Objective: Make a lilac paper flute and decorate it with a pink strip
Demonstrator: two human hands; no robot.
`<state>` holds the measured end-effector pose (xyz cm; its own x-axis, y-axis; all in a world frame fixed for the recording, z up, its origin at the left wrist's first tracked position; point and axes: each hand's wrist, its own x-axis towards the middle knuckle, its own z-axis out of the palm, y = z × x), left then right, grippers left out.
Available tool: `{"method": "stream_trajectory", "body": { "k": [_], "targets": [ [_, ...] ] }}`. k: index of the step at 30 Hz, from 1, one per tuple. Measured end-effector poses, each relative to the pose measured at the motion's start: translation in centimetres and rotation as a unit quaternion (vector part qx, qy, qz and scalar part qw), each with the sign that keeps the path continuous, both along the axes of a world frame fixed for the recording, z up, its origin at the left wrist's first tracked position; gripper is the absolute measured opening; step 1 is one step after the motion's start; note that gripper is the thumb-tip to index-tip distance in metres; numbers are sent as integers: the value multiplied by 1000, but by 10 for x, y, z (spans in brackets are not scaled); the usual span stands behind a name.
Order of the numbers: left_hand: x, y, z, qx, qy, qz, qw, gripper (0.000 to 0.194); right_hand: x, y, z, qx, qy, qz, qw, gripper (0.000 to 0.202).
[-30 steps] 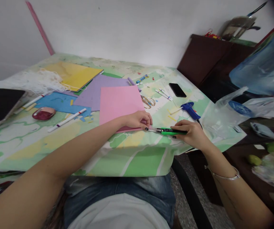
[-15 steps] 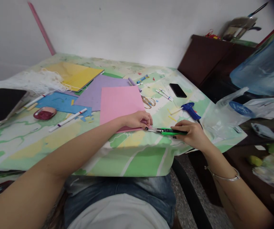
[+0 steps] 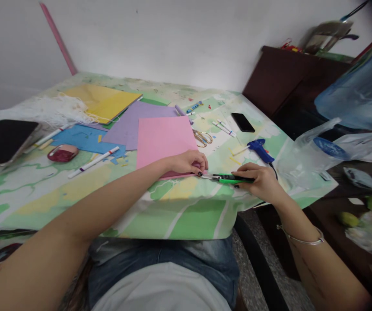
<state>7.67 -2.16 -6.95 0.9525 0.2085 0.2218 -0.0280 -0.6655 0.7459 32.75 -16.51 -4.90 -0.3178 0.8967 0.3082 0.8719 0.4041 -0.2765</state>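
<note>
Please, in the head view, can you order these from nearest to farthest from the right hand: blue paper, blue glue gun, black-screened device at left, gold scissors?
From the right hand:
1. Blue glue gun, just beyond it
2. Gold scissors, beside pink paper
3. Blue paper, left
4. Black-screened device, far left

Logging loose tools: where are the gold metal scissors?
Head view, just right of centre: the gold metal scissors lie at the right edge of the pink paper sheet, left of the blue glue gun.
</note>
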Motion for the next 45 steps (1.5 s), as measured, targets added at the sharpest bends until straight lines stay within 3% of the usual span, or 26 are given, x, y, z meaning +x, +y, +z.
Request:
{"method": "stream_trajectory", "body": {
  "k": [45],
  "targets": [
    [1,3,-3,2,3,-4,1000,6,-7,2,-1,-8,5,0,1000,25]
  ]
}}
